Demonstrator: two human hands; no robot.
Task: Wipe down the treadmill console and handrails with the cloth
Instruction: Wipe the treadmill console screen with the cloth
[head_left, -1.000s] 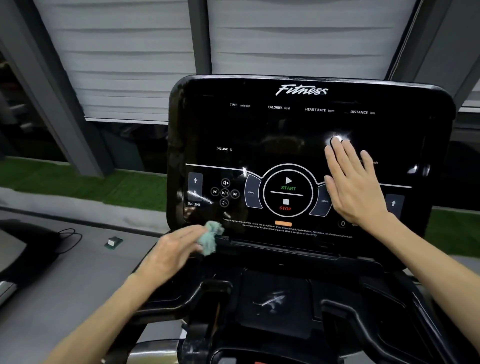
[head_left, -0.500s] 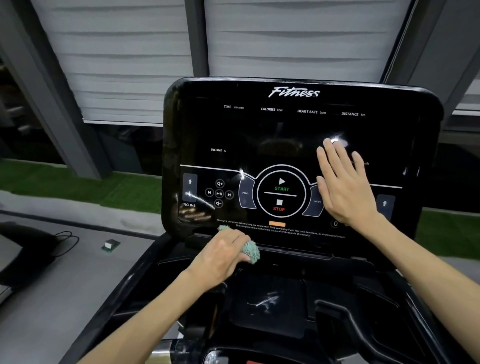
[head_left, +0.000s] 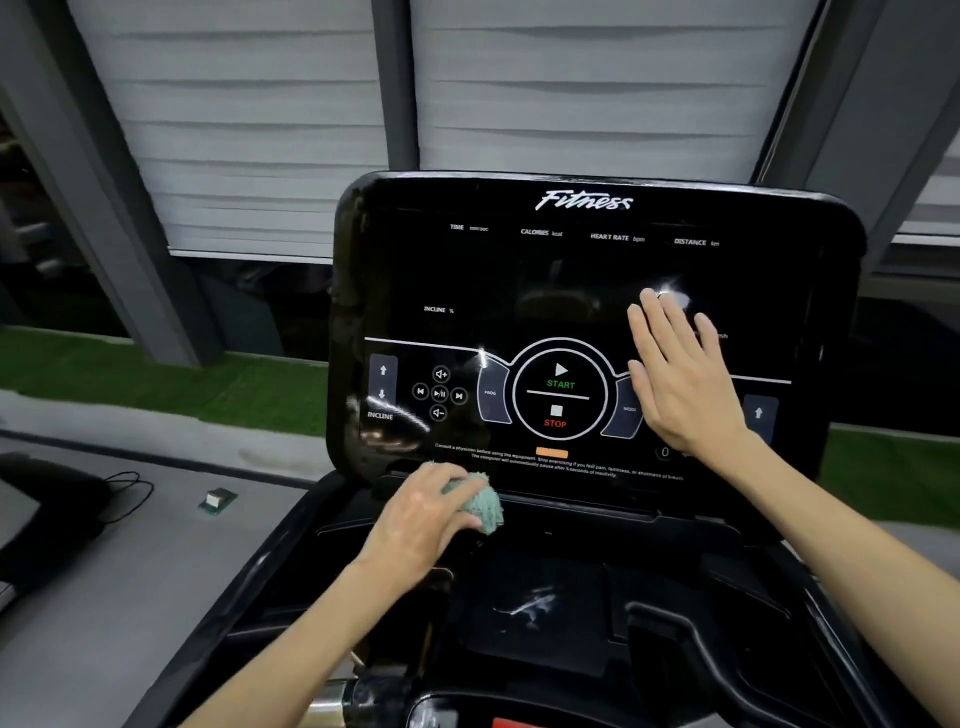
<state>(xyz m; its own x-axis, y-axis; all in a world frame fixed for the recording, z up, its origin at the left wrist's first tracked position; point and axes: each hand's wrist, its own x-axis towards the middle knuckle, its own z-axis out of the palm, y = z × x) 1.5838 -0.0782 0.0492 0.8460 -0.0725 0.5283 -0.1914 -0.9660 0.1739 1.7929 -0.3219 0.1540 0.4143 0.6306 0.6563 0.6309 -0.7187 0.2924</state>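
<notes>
The glossy black treadmill console (head_left: 545, 291) fills the middle of the head view, with START and STOP marks at its centre. My left hand (head_left: 426, 514) grips a bunched teal cloth (head_left: 480, 504) against the ledge just below the console's bottom edge, left of centre. My right hand (head_left: 680, 379) lies flat with straight fingers on the right part of the screen. The black handrail (head_left: 727, 654) curves through the lower right, and the dark tray (head_left: 540, 603) sits beneath the console.
A grey floor (head_left: 130, 571) lies to the left, with a small green-and-white object (head_left: 217, 500) and a black cable (head_left: 130, 493) on it. A green turf strip (head_left: 156, 374) and grey window posts stand behind the console.
My left hand has carried the cloth from the console's lower left corner rightward along the ledge under the screen. My right hand has stayed flat on the screen.
</notes>
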